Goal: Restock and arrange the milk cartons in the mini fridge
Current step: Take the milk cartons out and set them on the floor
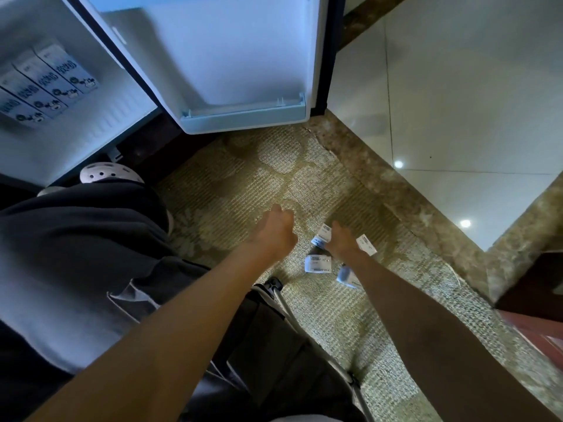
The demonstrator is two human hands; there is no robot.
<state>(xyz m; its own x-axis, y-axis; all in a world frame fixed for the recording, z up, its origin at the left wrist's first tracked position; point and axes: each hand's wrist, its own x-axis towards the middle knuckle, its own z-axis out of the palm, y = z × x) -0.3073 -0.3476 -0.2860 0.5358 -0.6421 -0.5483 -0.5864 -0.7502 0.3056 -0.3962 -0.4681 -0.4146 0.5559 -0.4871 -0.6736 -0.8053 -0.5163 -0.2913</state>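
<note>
The mini fridge (100,129) stands open at the upper left, and several white milk cartons (45,86) with blue print stand in a row on its floor. Its door (231,71) swings out towards me, and the lower door shelf (243,117) holds nothing. Several more milk cartons (316,264) lie loose on the patterned carpet. My right hand (342,242) reaches down among them, its fingers hidden between the cartons. My left hand (275,229) hovers over bare carpet to their left, fingers curled in, nothing in it.
My bent knee in dark trousers (85,245) and a white perforated shoe (109,175) sit before the fridge. A metal bar (304,327) runs below my hands. A marble strip (380,178) borders glossy tiles (457,102). Dark wooden furniture (536,287) stands right.
</note>
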